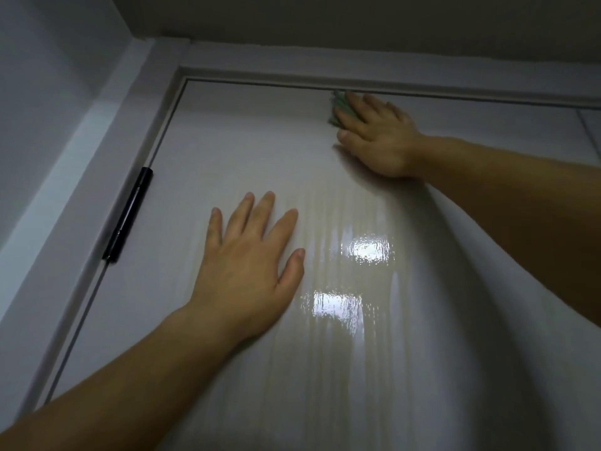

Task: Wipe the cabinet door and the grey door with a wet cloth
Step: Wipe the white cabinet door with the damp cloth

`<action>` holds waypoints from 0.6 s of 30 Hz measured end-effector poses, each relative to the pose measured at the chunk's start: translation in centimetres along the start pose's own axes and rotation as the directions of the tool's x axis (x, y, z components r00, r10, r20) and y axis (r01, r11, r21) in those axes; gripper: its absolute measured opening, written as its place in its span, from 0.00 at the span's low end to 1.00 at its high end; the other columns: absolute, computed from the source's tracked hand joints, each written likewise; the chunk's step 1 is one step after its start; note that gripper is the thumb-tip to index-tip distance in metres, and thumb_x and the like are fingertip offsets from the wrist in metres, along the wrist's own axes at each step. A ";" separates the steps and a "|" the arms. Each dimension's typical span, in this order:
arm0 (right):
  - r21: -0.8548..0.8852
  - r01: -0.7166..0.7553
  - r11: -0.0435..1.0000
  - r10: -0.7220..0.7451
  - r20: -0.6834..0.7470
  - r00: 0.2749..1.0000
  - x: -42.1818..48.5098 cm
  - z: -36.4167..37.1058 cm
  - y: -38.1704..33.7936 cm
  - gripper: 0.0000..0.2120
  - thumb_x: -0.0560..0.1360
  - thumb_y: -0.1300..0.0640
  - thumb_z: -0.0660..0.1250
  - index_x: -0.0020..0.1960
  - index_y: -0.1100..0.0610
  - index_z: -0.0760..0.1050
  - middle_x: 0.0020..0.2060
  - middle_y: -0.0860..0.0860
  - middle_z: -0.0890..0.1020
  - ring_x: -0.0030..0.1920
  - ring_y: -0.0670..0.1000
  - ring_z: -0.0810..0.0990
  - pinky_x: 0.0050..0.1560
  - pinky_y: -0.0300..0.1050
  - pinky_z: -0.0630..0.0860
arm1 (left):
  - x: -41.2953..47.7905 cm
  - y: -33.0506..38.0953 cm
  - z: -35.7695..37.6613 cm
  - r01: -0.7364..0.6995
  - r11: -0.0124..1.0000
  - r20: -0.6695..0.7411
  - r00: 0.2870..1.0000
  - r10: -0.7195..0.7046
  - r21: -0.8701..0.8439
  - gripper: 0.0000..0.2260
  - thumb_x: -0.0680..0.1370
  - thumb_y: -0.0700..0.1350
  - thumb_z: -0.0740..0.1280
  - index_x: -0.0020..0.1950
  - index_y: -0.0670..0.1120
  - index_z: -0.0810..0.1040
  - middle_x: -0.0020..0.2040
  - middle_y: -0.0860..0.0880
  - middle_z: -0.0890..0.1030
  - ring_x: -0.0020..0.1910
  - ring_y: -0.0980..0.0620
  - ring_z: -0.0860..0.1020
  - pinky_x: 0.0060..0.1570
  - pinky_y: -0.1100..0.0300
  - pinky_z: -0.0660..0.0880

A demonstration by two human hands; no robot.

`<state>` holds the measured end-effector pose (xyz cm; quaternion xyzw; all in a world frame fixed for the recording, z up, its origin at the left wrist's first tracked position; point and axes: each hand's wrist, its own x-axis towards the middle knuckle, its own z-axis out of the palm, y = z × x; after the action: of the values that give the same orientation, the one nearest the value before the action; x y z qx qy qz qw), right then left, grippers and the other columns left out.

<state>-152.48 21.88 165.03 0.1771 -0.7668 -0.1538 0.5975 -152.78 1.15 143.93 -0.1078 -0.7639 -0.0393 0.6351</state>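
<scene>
Where the grey door (260, 141) meets the top rail of its frame (325, 58), a green cloth (337, 104) is pressed against the door face. It sits just below the top edge, right of centre. Only a small bunched part of the cloth shows past the fingertips; the rest is covered.

The right hand (377, 135) lies flat over the cloth. Its fingers are nearly straight and slightly spread, with the thumb out to the side on the door surface, so it presses the cloth and does not grip it. The left hand (250, 255) rests lower, near the middle of the door face. Its palm is flat, all five fingers are extended and spread, and it holds nothing. Both forearms are bare.

Below the right hand, the door surface carries vertical wet streaks (328, 216), with two bright light reflections (369, 249) just right of the left hand. A black hinge (128, 216) sits on the door's left edge, about level with the left hand's fingers and well apart from them. A pale wall (48, 76) adjoins the frame on the left.
</scene>
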 end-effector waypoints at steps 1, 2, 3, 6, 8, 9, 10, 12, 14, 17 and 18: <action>0.014 -0.030 0.999 0.030 -0.009 1.000 0.2 0.0 -0.1 0.30 0.84 0.38 0.42 0.83 0.46 0.40 0.82 0.48 0.40 0.82 0.52 0.40 0.79 0.53 0.39 | 0.0 0.0 0.1 0.003 1.000 -0.003 1.000 -0.003 0.003 0.33 0.79 0.64 0.39 0.83 0.57 0.51 0.85 0.49 0.49 0.83 0.48 0.44 0.80 0.38 0.43; 0.014 -0.018 1.000 0.018 -0.020 1.000 -0.2 0.2 -0.6 0.31 0.83 0.37 0.41 0.83 0.46 0.40 0.82 0.48 0.40 0.82 0.52 0.40 0.80 0.54 0.39 | 0.0 0.0 0.1 0.004 1.000 -0.003 1.000 -0.004 0.005 0.32 0.79 0.64 0.39 0.83 0.57 0.52 0.85 0.49 0.49 0.83 0.48 0.44 0.80 0.38 0.43; 0.004 0.039 0.999 -0.039 -0.024 0.999 -1.3 0.6 -1.4 0.33 0.82 0.35 0.40 0.83 0.47 0.40 0.82 0.48 0.40 0.82 0.52 0.39 0.80 0.54 0.39 | 0.0 0.0 0.0 0.004 1.000 0.002 1.000 -0.004 0.007 0.32 0.79 0.64 0.40 0.83 0.58 0.52 0.85 0.49 0.49 0.83 0.48 0.44 0.80 0.38 0.43; -0.005 0.308 0.951 -0.308 -0.014 0.951 -5.2 1.9 -2.4 0.35 0.79 0.33 0.36 0.82 0.45 0.37 0.82 0.46 0.38 0.80 0.47 0.35 0.79 0.49 0.36 | 0.1 0.2 -0.3 0.014 1.000 0.022 1.000 -0.015 0.014 0.33 0.78 0.65 0.39 0.83 0.58 0.51 0.85 0.50 0.49 0.83 0.48 0.44 0.80 0.39 0.44; -0.022 0.324 0.946 -0.324 -0.001 0.946 -4.9 1.4 -1.0 0.34 0.79 0.33 0.36 0.82 0.43 0.37 0.82 0.45 0.38 0.80 0.47 0.36 0.78 0.48 0.37 | 0.1 0.5 -0.6 0.022 1.000 0.024 0.999 -0.023 0.017 0.33 0.78 0.65 0.39 0.82 0.58 0.52 0.85 0.50 0.49 0.83 0.48 0.44 0.80 0.38 0.44; -0.026 0.259 0.965 -0.259 0.002 0.966 -3.8 1.1 0.2 0.35 0.78 0.34 0.36 0.82 0.44 0.37 0.82 0.46 0.39 0.81 0.48 0.38 0.79 0.49 0.38 | 0.1 0.7 -0.8 0.021 1.000 0.019 1.000 -0.022 0.022 0.33 0.77 0.65 0.39 0.82 0.58 0.53 0.84 0.49 0.49 0.83 0.48 0.43 0.80 0.37 0.43; -0.026 0.163 0.986 -0.163 -0.001 0.987 -2.5 0.7 1.4 0.35 0.78 0.34 0.37 0.82 0.44 0.38 0.82 0.47 0.40 0.82 0.50 0.40 0.79 0.50 0.39 | 0.1 1.0 -0.9 0.015 0.999 0.014 1.000 -0.015 0.032 0.33 0.77 0.65 0.39 0.82 0.57 0.54 0.84 0.49 0.49 0.83 0.48 0.43 0.79 0.37 0.42; 0.017 -0.037 0.999 0.037 -0.006 0.999 -0.3 0.0 3.1 0.32 0.82 0.35 0.40 0.82 0.45 0.39 0.82 0.48 0.40 0.82 0.52 0.41 0.80 0.52 0.40 | 0.1 1.6 -0.9 -0.006 0.999 0.017 1.000 0.005 0.037 0.34 0.77 0.66 0.38 0.82 0.57 0.53 0.85 0.49 0.47 0.83 0.49 0.41 0.80 0.39 0.40; 0.057 -0.084 0.995 0.085 -0.014 0.996 -0.2 -0.1 2.5 0.32 0.83 0.36 0.40 0.83 0.47 0.40 0.82 0.48 0.40 0.82 0.52 0.40 0.80 0.54 0.40 | 0.5 2.1 -0.6 -0.018 1.000 0.033 0.999 0.017 0.012 0.35 0.76 0.66 0.37 0.83 0.58 0.50 0.85 0.50 0.45 0.83 0.50 0.39 0.80 0.42 0.40; 0.027 0.178 0.984 -0.177 -0.034 0.984 -4.4 1.3 -0.9 0.36 0.78 0.33 0.36 0.83 0.47 0.39 0.82 0.48 0.39 0.81 0.50 0.38 0.79 0.52 0.38 | 1.0 2.8 -0.1 -0.019 1.000 0.039 0.999 0.019 0.007 0.35 0.77 0.66 0.36 0.83 0.58 0.46 0.85 0.51 0.43 0.83 0.50 0.39 0.81 0.42 0.41; 0.024 0.278 0.960 -0.277 -0.032 0.960 -5.9 1.8 -1.7 0.36 0.78 0.32 0.35 0.82 0.46 0.39 0.82 0.46 0.38 0.80 0.48 0.36 0.79 0.50 0.37 | 1.1 2.9 0.1 -0.012 1.000 0.036 0.999 0.011 0.009 0.35 0.77 0.66 0.36 0.83 0.58 0.46 0.85 0.51 0.43 0.83 0.50 0.39 0.80 0.42 0.41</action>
<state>-152.76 23.14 158.74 0.2935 -0.7279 -0.2226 0.5783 -152.43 4.13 144.76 -0.1101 -0.7748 -0.0302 0.6218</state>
